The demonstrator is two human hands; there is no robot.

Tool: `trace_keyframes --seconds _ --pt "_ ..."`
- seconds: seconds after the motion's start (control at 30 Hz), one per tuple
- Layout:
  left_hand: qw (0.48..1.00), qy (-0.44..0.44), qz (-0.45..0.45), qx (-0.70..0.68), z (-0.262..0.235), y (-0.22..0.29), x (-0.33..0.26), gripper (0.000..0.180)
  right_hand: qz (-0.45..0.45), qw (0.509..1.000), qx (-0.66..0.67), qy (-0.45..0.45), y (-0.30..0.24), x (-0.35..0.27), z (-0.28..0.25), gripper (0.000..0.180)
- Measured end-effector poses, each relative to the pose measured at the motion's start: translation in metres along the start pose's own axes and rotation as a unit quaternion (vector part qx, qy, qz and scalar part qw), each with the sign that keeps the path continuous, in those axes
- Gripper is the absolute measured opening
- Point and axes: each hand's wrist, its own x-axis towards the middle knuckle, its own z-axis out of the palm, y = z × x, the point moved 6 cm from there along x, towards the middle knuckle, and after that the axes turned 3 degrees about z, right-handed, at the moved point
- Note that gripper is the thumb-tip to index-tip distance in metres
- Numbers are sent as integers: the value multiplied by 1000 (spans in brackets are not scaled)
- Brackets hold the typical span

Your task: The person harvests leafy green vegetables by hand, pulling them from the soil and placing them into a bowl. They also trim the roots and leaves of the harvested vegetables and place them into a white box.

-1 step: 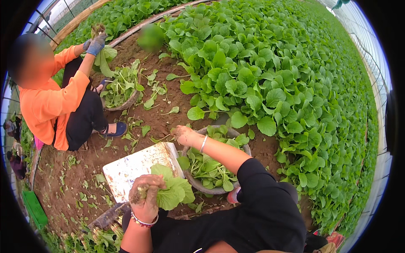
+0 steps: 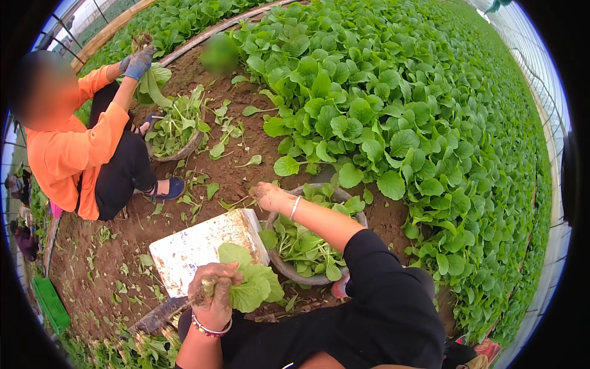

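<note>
My left hand (image 2: 215, 292) is closed round the root end of a leafy green plant (image 2: 251, 284). Soil clings to its pale roots, and its broad leaves point to the right over the near edge of a dirty white foam box (image 2: 200, 246). Muddy and bent, the fingers of my right hand (image 2: 270, 198) are drawn together just beyond the rim of a round basket (image 2: 286, 269). What they hold, if anything, is too small to make out. Loose greens (image 2: 301, 243) fill that basket, partly hidden under my right forearm.
At left a person in orange (image 2: 77, 150) crouches, gloved hands holding greens over another round basket (image 2: 184, 152). Dense rows of greens (image 2: 418, 141) grow at right. Fallen leaves litter the soil (image 2: 227, 172). A green crate (image 2: 51, 304) and piled plants (image 2: 144, 347) lie lower left.
</note>
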Motion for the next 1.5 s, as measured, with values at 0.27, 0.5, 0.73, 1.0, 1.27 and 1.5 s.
trace_keyframes --seconds 0.27,0.5,0.73,1.0,1.27,1.5 --pt "977 73 -195 52 -8 -24 5 58 149 969 -169 -104 126 48 67 24" --pt "949 -116 -75 285 -4 -25 32 32 337 745 -458 -348 214 -12 27 47" --pt "939 -131 -138 285 -8 -33 40 47 284 753 -448 -391 240 -22 70 50" --pt "951 -120 -109 263 -2 -30 37 40 363 788 -363 -339 207 -28 32 38" --pt "983 20 -177 -33 8 -30 19 65 180 926 301 140 108 8 -86 21" --pt "977 -22 -194 -80 13 -33 10 39 69 771 610 167 -16 -41 -165 24"
